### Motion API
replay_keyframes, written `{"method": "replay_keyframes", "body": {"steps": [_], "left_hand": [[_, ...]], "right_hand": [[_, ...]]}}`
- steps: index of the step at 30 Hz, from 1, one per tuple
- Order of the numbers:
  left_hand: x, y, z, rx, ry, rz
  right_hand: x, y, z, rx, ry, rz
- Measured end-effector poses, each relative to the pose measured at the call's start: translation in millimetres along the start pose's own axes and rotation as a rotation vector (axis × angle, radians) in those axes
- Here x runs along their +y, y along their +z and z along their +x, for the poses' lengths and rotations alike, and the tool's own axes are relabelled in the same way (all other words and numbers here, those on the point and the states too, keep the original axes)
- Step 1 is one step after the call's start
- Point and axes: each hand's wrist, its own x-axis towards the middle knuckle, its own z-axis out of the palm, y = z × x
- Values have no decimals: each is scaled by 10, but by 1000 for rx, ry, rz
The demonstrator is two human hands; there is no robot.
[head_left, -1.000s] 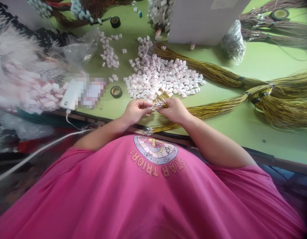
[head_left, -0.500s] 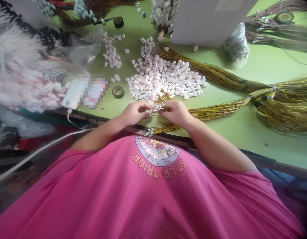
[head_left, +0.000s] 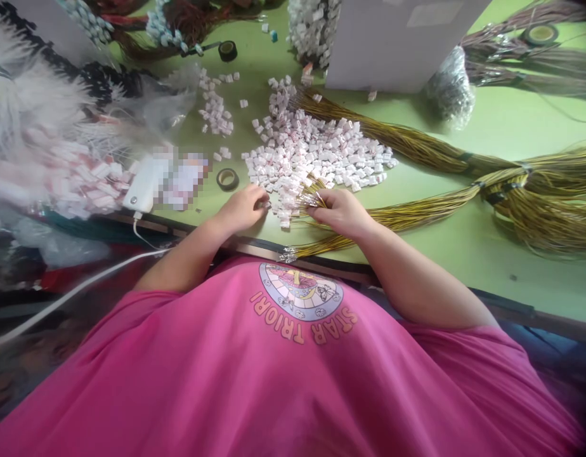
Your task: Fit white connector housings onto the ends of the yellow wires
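Note:
My right hand point(head_left: 341, 211) is closed round a small bunch of yellow-and-black wires point(head_left: 316, 187), whose silvery tips point(head_left: 311, 200) stick out to the left. To its left, my left hand point(head_left: 243, 208) has its fingers curled together near the table edge; what they hold, if anything, is too small to make out. Just beyond both hands spreads a heap of small white connectors point(head_left: 316, 149), some of them between the hands. Under my right hand lies another bundle of wires point(head_left: 321, 244) with silvery ends pointing left.
A roll of black tape point(head_left: 227, 179) lies beyond my left hand, beside a white power bank point(head_left: 148, 184) on a cable. Thick tied wire bundles point(head_left: 535, 190) cover the right side. A pale box point(head_left: 392, 44) stands at the back, near a plastic-wrapped bundle point(head_left: 452, 89).
My left hand has moved left, away from the wire tips, and its fingers have curled in. My right hand stays nearly in place with the wires.

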Motion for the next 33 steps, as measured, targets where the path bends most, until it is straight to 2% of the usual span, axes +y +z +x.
{"method": "replay_keyframes", "body": {"steps": [3,7,10,17,21,30,33], "left_hand": [[113,-17,-56,32,-114,-305],[346,89,-115,-144,-196,-984],[465,206,-105,-167,-251,-1195],[520,292,-44,-131,-342,-1293],[529,312,-46,-90,-354,-1302],[639,316,-79,-16,-354,-1104],[645,337,-61,-24,-384,-1138]], "right_hand": [[-25,10,-6,46,4,-32],[-52,15,-12,56,46,-32],[-46,20,-19,55,44,-2],[18,57,-18,106,-60,-51],[22,76,-26,109,-49,-113],[17,87,-14,87,-50,-152],[3,85,-20,95,-55,-153]]}}
